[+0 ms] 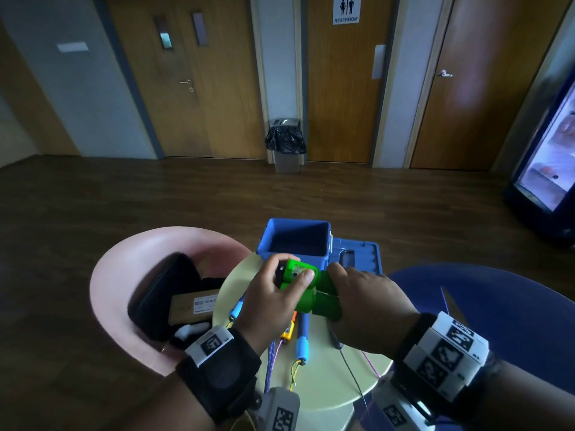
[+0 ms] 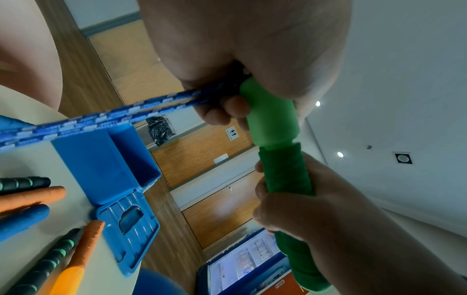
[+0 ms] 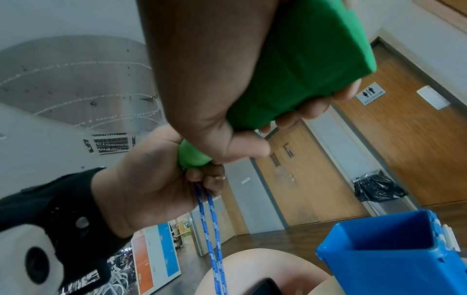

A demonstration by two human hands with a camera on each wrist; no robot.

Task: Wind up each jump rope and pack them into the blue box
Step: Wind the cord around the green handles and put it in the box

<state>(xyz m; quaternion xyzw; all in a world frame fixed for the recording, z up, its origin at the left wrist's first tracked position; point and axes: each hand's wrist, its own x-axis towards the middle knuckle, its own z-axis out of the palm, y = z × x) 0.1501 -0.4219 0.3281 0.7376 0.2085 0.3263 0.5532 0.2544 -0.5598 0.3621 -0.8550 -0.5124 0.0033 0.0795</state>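
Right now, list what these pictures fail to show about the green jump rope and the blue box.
- Green handles: head view, middle covered by left hand and right hand.
- Blue cord: right wrist view, cut off by bottom edge.
- Blue box: head view, floor lost in shadow.

head looks down; wrists close, sharing blue box [image 1: 295, 241].
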